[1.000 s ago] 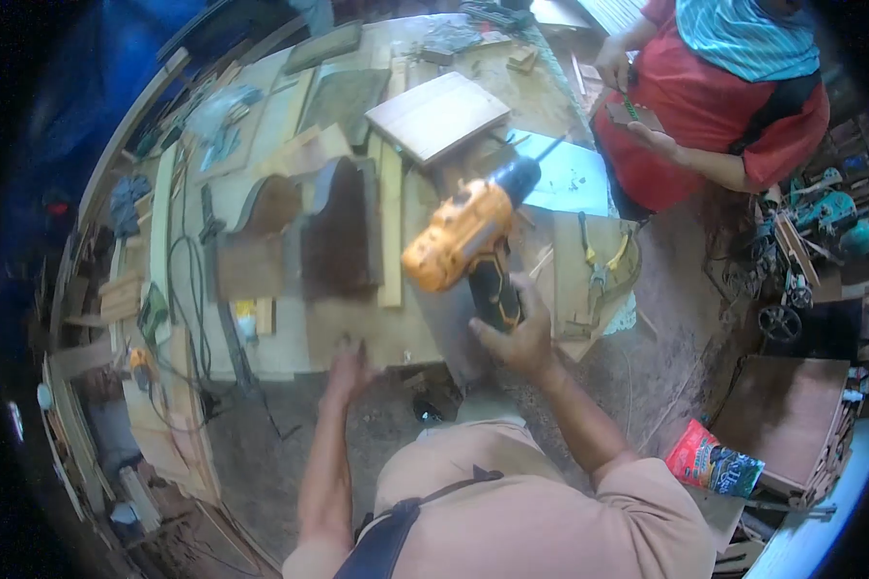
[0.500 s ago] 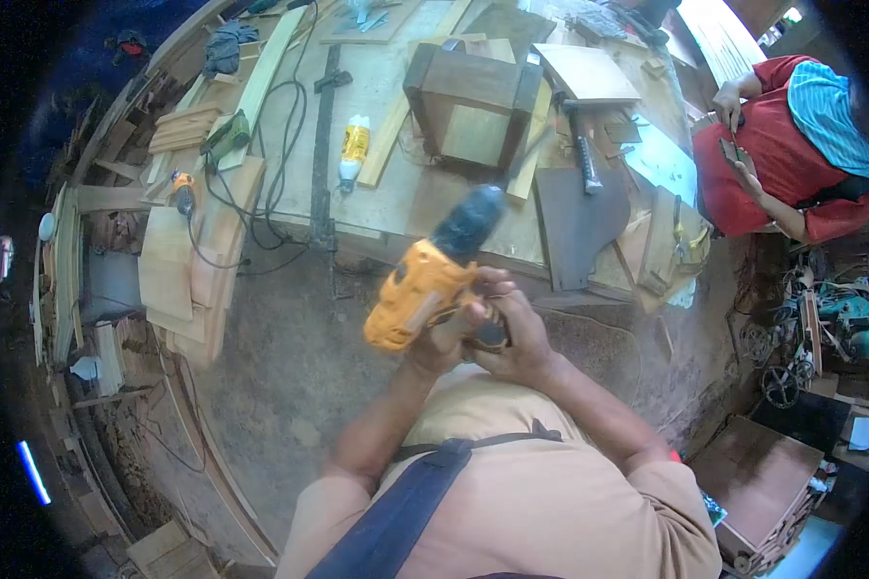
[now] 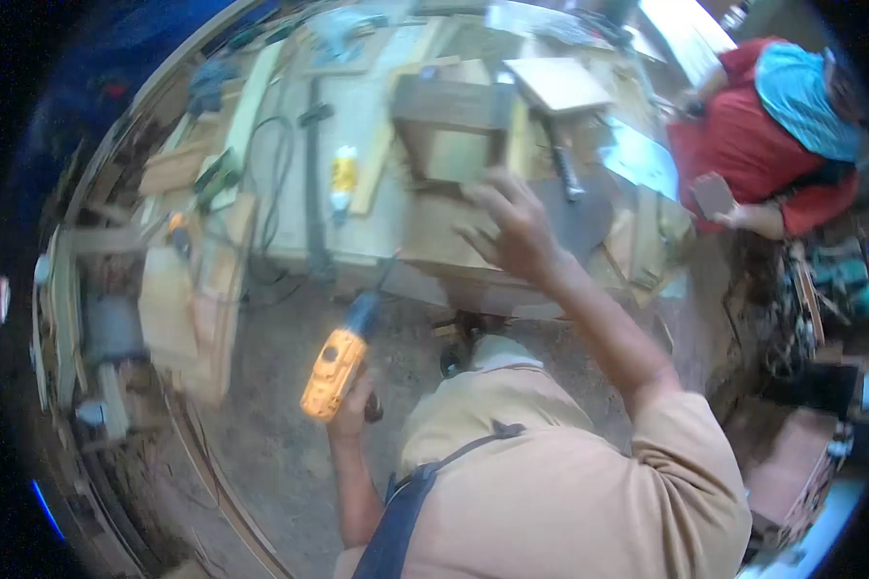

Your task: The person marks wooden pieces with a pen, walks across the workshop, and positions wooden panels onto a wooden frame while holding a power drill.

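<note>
A yellow-and-black power drill (image 3: 334,367) is gripped in my left hand (image 3: 355,403), low on the left in front of the workbench. Its bit points up and away, toward the bench edge. My right hand (image 3: 518,232) reaches out over the bench with its fingers spread and nothing in them, close in front of a dark wooden box-like frame (image 3: 446,104). Left of that frame, a white-and-yellow bottle (image 3: 344,179) stands or lies on the benchtop. A hammer-like tool (image 3: 566,169) with a dark handle rests to the frame's right.
A co-worker in red (image 3: 734,145) stands at the far right with a flat dark object (image 3: 714,196) in one hand. On the left lie stacked boards (image 3: 169,289), a second orange tool (image 3: 178,232) and a looped black cable (image 3: 272,159). Wood offcuts (image 3: 637,232) cover the bench's right end.
The drill, earlier between both hands, has moved left and down in my left hand. My right hand has let go and stretched forward over the bench. The co-worker's hands have moved apart.
</note>
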Motion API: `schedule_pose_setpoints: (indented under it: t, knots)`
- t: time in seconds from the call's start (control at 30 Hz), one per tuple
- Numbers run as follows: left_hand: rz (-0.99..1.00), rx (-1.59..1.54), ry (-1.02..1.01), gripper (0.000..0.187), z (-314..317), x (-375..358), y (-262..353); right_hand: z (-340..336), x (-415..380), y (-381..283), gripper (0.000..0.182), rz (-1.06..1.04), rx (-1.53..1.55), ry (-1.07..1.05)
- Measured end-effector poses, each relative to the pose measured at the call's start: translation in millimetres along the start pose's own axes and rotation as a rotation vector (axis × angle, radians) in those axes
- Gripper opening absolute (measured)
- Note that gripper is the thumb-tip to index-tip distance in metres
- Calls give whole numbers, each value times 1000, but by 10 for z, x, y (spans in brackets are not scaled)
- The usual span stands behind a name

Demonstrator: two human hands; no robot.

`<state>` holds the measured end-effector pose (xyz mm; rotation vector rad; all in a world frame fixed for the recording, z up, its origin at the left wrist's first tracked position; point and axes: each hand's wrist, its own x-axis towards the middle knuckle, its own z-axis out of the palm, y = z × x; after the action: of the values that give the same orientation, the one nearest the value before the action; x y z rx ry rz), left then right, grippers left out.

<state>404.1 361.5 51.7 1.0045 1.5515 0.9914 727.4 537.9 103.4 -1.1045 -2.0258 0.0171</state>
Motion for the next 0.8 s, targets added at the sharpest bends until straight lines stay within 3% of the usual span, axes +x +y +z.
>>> schedule_pose_setpoints:
  t: [0.07, 0.2, 0.43, 0.53, 0.7, 0.8]
  knots:
    - [-2, -78, 132, 30, 183, -15, -126, -25, 327, 219, 49, -22, -123, 184]
    - [-72, -47, 149, 32, 204, 51, -330, 49, 811, 676, 65, -21, -130, 263]
    - [-139, 1, 159, 32, 303, 146, -200, -168, 1076, 599, 68, 93, -276, -178]
    - [-168, 91, 133, 32, 421, 266, -61, -126, 1095, 648, 68, 108, -267, -250]
    - [-3, 151, 100, 41, 673, 302, 186, -170, 1199, 688, 55, 88, -284, -303]
    - [41, 136, 73, 46, 756, 524, 116, -114, 1246, 1016, 67, 34, -203, -314]
